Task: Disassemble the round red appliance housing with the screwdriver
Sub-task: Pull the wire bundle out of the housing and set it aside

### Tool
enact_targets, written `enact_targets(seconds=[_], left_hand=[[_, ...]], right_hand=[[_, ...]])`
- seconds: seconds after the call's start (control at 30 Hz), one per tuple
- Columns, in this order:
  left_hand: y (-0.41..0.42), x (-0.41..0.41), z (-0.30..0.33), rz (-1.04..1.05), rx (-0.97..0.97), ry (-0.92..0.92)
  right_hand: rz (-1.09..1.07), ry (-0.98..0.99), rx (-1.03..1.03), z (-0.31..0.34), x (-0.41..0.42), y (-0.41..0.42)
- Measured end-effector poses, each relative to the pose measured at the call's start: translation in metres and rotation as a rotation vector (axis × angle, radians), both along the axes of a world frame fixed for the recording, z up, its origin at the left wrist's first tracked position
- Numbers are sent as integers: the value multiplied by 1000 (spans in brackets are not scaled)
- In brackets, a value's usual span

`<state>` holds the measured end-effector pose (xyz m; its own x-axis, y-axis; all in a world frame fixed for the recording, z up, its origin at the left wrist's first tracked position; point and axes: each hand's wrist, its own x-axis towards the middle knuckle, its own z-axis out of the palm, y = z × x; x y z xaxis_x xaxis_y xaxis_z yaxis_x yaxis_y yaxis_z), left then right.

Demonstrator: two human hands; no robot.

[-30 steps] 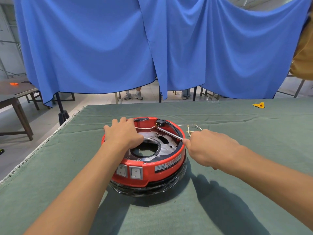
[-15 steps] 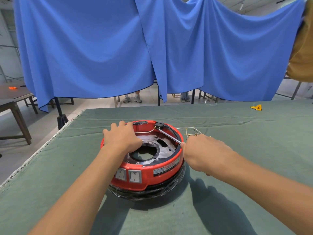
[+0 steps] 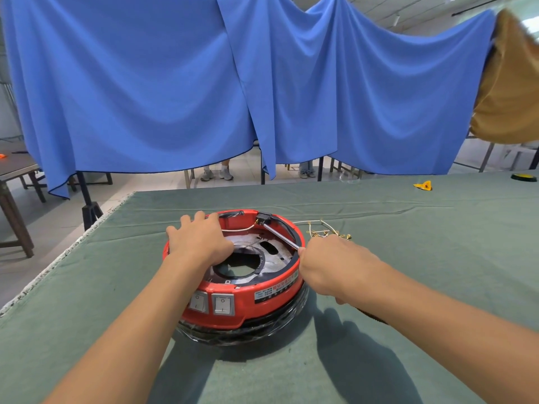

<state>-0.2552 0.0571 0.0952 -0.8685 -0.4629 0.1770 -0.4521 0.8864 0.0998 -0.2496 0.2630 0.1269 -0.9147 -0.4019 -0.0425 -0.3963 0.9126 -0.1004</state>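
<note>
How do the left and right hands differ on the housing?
The left hand lies spread on the red housing, bracing its far-left rim; the right hand is curled round the screwdriver. The left holds no tool; the right sits outside the right rim. Both are bare.

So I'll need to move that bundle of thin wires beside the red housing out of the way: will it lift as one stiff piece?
Probably not. The wire bundle is thin strands lying in loose loops on the green cloth, so it would likely flop and sag. It looks light. Its small gold terminals could snag the cloth or each other.
</note>
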Motion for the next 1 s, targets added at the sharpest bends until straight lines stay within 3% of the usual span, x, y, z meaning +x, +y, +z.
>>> enact_targets(seconds=[0.63, 1.0], left_hand=[[0, 1, 0, -3, -25, -2], [-1, 3, 1, -8, -26, -3]], right_hand=[[112, -16, 117, 2, -4, -10], [70, 23, 95, -1, -20, -2]])
